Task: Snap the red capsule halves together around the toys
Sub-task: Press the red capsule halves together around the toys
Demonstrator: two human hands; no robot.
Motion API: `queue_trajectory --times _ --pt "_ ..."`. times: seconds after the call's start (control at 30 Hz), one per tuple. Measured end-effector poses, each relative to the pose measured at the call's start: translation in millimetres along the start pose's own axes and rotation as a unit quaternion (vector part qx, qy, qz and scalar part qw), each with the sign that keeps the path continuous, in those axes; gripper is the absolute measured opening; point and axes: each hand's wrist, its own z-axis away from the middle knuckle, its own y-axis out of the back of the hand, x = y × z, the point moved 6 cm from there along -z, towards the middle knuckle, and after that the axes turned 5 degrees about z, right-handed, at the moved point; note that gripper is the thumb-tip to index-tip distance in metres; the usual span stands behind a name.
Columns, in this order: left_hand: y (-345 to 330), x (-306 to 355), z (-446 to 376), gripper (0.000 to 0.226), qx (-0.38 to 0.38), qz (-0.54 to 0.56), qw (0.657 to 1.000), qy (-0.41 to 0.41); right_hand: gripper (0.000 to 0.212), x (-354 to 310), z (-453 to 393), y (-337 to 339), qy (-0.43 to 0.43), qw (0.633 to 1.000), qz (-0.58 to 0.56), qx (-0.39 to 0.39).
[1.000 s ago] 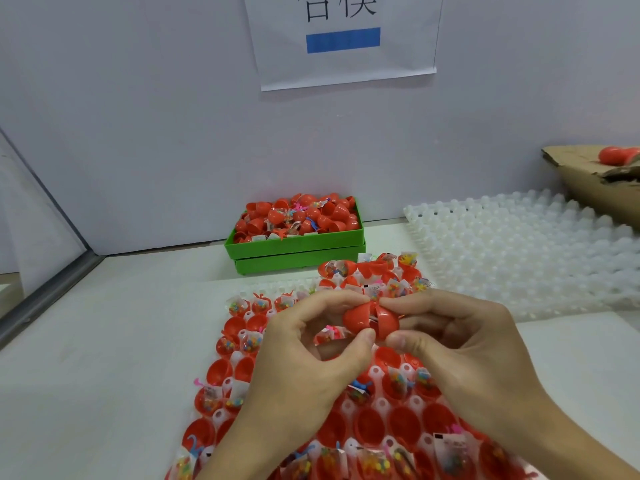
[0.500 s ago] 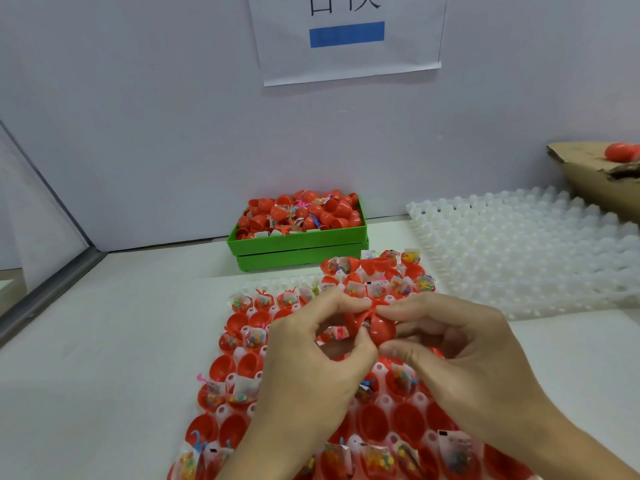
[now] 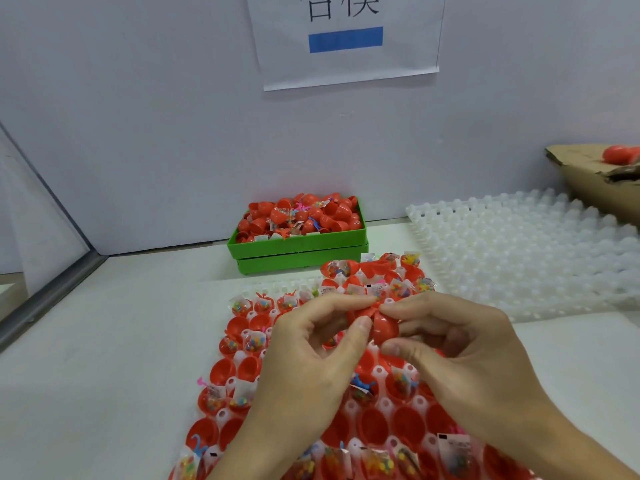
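Both hands hold one red capsule (image 3: 382, 326) above the white holder tray (image 3: 221, 415). My left hand (image 3: 311, 355) pinches its left half between thumb and forefinger. My right hand (image 3: 464, 351) pinches the right half the same way. The two halves meet at a seam between my fingertips; the left half is mostly hidden behind my left thumb. The tray below carries many open red capsule halves (image 3: 239, 327), several with small bagged toys (image 3: 256, 342) in them.
A green bin (image 3: 298, 245) heaped with red capsule halves and toys stands behind the tray by the wall. A white moulded tray (image 3: 526, 251) lies at the right. A cardboard box (image 3: 595, 174) with a red capsule (image 3: 618, 154) sits at far right.
The hands have pressed the two halves closer together and lowered the capsule slightly. The gap seen between the halves earlier has narrowed to a seam.
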Motion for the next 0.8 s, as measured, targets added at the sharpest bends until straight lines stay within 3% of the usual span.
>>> queue_trajectory --times 0.2,0.57,0.8 --pt "0.8 -1.9 1.1 0.027 0.018 -0.002 1.0 -0.017 0.03 0.3 -0.1 -0.7 -0.012 1.0 -0.024 -0.009" --pt "-0.4 2.5 4.3 0.028 0.054 -0.118 0.988 -0.087 0.033 -3.1 0.9 -1.9 -0.002 1.0 -0.02 -0.009" --pt "-0.4 1.6 5.8 0.036 0.034 -0.071 0.996 -0.05 0.031 -5.2 0.2 -0.4 -0.017 1.0 -0.017 -0.005"
